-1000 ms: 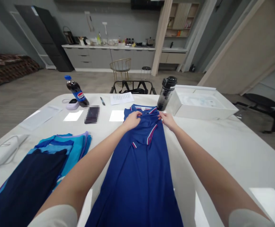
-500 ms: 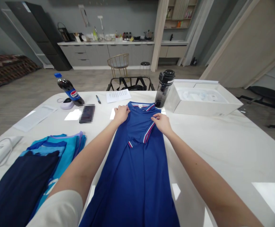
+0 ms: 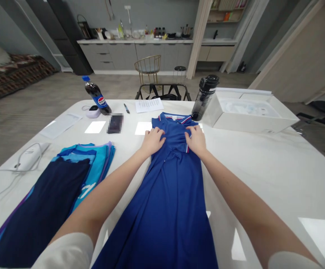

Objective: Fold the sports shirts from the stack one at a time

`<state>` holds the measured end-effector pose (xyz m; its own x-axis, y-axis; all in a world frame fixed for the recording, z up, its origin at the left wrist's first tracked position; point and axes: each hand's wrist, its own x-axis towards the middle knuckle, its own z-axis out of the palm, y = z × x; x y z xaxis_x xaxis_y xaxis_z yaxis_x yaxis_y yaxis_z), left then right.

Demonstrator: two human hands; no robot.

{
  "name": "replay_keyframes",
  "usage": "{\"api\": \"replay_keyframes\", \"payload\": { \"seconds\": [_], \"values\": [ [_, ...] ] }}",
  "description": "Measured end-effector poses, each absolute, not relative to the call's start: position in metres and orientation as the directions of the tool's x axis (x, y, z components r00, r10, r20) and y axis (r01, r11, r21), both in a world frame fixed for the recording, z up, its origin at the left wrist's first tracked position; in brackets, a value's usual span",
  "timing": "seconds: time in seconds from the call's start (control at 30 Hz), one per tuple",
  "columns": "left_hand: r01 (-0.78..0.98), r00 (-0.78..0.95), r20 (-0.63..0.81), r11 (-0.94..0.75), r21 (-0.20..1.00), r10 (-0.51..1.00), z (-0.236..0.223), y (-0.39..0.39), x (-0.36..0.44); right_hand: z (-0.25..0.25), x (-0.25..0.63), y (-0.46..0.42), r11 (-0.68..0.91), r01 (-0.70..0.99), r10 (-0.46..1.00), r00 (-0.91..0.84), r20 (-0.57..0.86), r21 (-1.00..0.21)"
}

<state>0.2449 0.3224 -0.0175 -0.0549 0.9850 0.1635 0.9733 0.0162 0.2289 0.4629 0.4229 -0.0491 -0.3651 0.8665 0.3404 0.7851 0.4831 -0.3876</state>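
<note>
Blue polo dress (image 3: 173, 201), L hand (image 3: 152, 142) & R hand (image 3: 196, 141) on chest, grips half-closed, prob. pinching it

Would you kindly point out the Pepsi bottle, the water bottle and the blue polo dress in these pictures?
Pepsi bottle (image 3: 102, 101): head view, on its blue label.
Water bottle (image 3: 203, 101): head view, on its dark body.
Blue polo dress (image 3: 168, 216): head view, on its skirt.
</note>
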Motion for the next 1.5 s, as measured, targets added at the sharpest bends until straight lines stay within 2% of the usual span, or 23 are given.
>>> {"api": "replay_keyframes", "payload": {
  "seconds": [0.13, 0.33, 0.53, 0.63, 0.77, 0.83, 0.9, 1.03, 1.1, 1.2, 1.3, 1.37, 1.43, 1.5],
  "values": [
    [0.968, -0.054, 0.031, 0.044, 0.246, 0.998, -0.012, 0.237, 0.246, -0.04, 0.46, 0.361, 0.702, 0.553, 0.691, -0.682, 0.24, -0.448],
    [0.961, -0.109, -0.124, 0.137, 0.24, 0.986, -0.024, 0.14, 0.248, -0.037, 0.448, 0.28, 0.766, 0.419, 0.516, -0.853, 0.077, -0.488],
    [0.967, -0.131, -0.142, 0.159, 0.201, 0.981, -0.015, 0.069, 0.258, -0.029, 0.426, 0.231, 0.873, 0.395, 0.419, -0.907, 0.026, -0.285],
    [0.966, -0.162, -0.195, 0.196, 0.17, 0.967, -0.009, 0.025, 0.258, -0.026, 0.421, 0.218, 0.915, 0.367, 0.381, -0.922, 0.062, -0.168],
    [0.954, -0.21, -0.237, 0.251, 0.162, 0.949, -0.009, -0.026, 0.25, -0.029, 0.421, 0.2, 0.968, 0.249, 0.249, -0.962, 0.109, -0.01],
    [0.926, -0.231, -0.227, 0.285, 0.247, 0.946, -0.012, -0.042, 0.245, -0.032, 0.42, 0.189, 0.98, 0.196, 0.191, -0.976, 0.109, 0.04],
    [0.859, -0.242, -0.205, 0.308, 0.41, 0.948, -0.014, -0.052, 0.24, -0.033, 0.419, 0.178, 0.983, 0.176, 0.169, -0.98, 0.104, 0.059],
    [0.602, -0.253, -0.159, 0.284, 0.746, 0.954, 0.0, -0.062, 0.245, -0.021, 0.428, 0.168, 0.966, 0.259, 0.259, -0.953, 0.156, -0.022],
    [0.485, -0.236, -0.118, 0.222, 0.846, 0.965, 0.015, -0.064, 0.259, -0.012, 0.442, 0.172, 0.947, 0.309, 0.322, -0.927, 0.193, -0.091],
    [0.405, -0.108, -0.088, 0.125, 0.906, 0.99, 0.029, -0.066, 0.29, -0.006, 0.47, 0.181, 0.902, 0.398, 0.428, -0.874, 0.232, -0.166],
    [0.433, 0.05, -0.176, 0.138, 0.891, 0.983, 0.024, -0.067, 0.318, -0.014, 0.495, 0.182, 0.859, 0.484, 0.509, -0.842, 0.181, -0.165],
    [0.54, 0.111, -0.157, 0.074, 0.838, 0.981, 0.013, -0.069, 0.328, -0.022, 0.508, 0.175, 0.863, 0.482, 0.5, -0.858, 0.122, -0.149],
    [0.691, 0.195, -0.048, -0.102, 0.715, 0.98, 0.001, -0.072, 0.328, -0.03, 0.518, 0.165, 0.882, 0.446, 0.463, -0.88, 0.103, -0.155],
    [0.792, 0.327, 0.033, -0.293, 0.536, 0.944, -0.009, -0.076, 0.322, -0.033, 0.528, 0.153, 0.891, 0.417, 0.441, -0.889, 0.125, -0.179]
  ]
}}
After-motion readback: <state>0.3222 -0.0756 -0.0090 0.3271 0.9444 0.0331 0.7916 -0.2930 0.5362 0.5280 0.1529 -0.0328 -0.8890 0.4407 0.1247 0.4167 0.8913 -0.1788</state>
